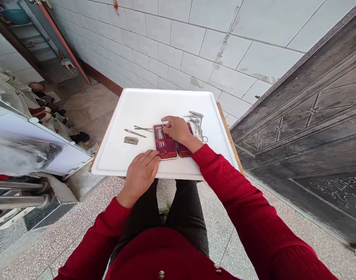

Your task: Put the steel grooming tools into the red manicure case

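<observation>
A dark red manicure case (169, 151) lies unfolded on a white tabletop (108, 159), with several slim metal tools (160, 136) standing in the loops of its left half. My left hand (143, 167) rests beside the case, its stretched fingers touching the lower left edge. Over the upper part of the case is my right hand (178, 128), thumb and forefinger bent toward each other near the tool tops. Whatever is between those fingertips is too small to make out. The right hand and wrist hide part of the case's right half.
Left of the case lie a nail clipper (131, 140), a slim metal tool (135, 133) and tweezers (143, 128). Scissors and other metal tools (198, 124) lie to its right. A tiled wall (172, 35) stands behind, a dark carved door (297, 116) to the right.
</observation>
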Demonstrator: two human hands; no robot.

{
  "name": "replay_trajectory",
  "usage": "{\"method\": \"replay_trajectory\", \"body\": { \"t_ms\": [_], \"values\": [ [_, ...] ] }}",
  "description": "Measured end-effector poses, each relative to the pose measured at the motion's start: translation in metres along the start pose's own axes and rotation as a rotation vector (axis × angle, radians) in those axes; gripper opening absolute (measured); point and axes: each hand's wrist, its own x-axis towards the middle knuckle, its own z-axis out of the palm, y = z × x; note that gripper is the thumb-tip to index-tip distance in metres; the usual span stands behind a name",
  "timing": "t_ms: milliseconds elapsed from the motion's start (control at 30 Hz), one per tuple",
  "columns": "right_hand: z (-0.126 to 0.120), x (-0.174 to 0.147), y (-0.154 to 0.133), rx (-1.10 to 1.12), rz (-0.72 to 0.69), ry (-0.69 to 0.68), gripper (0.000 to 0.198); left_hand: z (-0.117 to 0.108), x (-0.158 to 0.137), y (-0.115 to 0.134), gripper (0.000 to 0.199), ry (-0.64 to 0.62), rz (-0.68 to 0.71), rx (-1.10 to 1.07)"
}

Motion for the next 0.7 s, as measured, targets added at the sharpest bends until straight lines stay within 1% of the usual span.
{"method": "replay_trajectory", "body": {
  "t_ms": [167, 300, 500, 700],
  "values": [
    [0.0022, -0.0008, 0.0015, 0.012, -0.018, 0.014, 0.043, 0.0009, -0.0004, -0.0012, 0.03, 0.001, 0.004, -0.001],
    [0.003, -0.0012, 0.002, -0.015, -0.013, -0.004, 0.042, 0.0021, -0.0011, -0.0021, 0.031, 0.001, -0.002, -0.02],
    [0.0026, -0.0028, 0.0018, -0.091, -0.036, -0.007, 0.027, 0.0016, -0.0013, -0.0012, 0.03, 0.001, -0.007, -0.028],
    [0.0014, -0.005, 0.0002, -0.106, -0.039, -0.001, 0.025, 0.0008, -0.0004, 0.0, 0.029, 0.011, -0.006, -0.022]
  ]
}}
